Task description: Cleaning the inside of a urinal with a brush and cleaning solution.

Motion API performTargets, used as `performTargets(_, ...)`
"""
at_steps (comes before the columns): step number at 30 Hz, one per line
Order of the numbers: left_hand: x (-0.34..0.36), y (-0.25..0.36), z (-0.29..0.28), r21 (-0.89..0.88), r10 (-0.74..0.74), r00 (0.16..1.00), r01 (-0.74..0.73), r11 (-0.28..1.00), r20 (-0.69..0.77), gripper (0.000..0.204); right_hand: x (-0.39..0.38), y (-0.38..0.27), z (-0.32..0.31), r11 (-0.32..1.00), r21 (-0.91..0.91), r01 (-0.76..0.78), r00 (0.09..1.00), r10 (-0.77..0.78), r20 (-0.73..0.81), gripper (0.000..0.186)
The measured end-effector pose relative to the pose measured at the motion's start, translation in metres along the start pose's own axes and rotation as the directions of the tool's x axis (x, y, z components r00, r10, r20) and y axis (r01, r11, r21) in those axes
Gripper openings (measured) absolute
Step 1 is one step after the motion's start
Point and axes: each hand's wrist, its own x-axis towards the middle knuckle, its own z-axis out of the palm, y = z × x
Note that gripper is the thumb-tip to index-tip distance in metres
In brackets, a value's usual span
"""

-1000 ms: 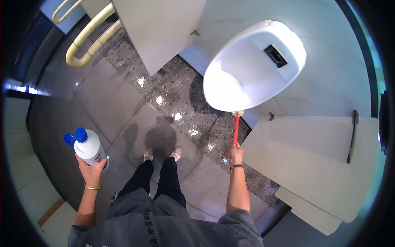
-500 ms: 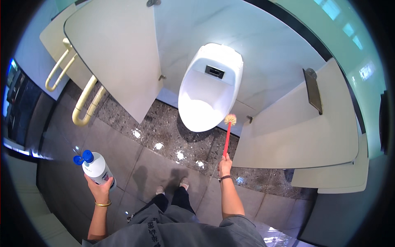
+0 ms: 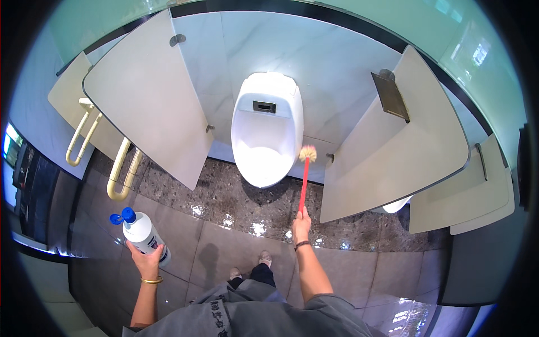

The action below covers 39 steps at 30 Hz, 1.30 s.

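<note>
You have a left panel (image 3: 146, 95) in the upper left of the frame and a right panel (image 3: 398, 140) in the upper right, with a wide gap between them that opens down toward you. The low corner of the right panel comes down near your right hand (image 3: 301, 229) in the frame, so there is only a small gap on that side. A yellow rail (image 3: 114, 181) sticks out at the left of the frame, just above the bottle (image 3: 145, 236). There is more room between your two hands, over the floor (image 3: 224, 250). Your left hand (image 3: 146, 259), low on the left, is wrapped around the white bottle, which leans to the left with its blue cap flipped up. Your right hand, right of the middle, is closed around the red handle of the brush (image 3: 304, 182), and the brush points up. The urinal (image 3: 264, 132) is at the upper middle, above both hands and between the panels. The brush head is just beside its right side; you cannot tell if they touch.
</note>
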Motion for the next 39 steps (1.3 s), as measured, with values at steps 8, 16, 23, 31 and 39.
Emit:
performTargets(8,-0.005,0.021,0.000,-0.095,-0.101,0.995,0.098,0.991,-0.028,0.083,-0.053,-0.065,-0.010,0.864,-0.107,0.491,0.864,-0.499,-0.068,0.040)
performTargets(16,-0.009,-0.002,-0.021,-0.128,-0.065,0.993,0.052,0.990,-0.099,0.080,-0.088,-0.091,-0.066,0.814,-0.245,0.527,0.848,-0.524,0.081,0.037)
performTargets(23,-0.008,-0.006,-0.015,-0.113,-0.155,0.984,0.146,0.983,-0.082,0.079,-0.075,-0.135,-0.065,0.551,-0.677,0.488,0.842,-0.501,0.200,0.037)
performTargets(31,-0.024,-0.025,-0.018,-0.080,-0.196,0.974,0.187,0.979,-0.113,0.081,-0.076,-0.129,-0.099,0.494,-0.705,0.509,0.831,-0.496,0.253,0.036)
performTargets(39,-0.023,-0.028,-0.015,-0.044,-0.217,0.968,0.213,0.976,-0.128,0.082,-0.058,-0.193,-0.033,0.248,-0.759,0.603,0.728,-0.559,0.396,0.037)
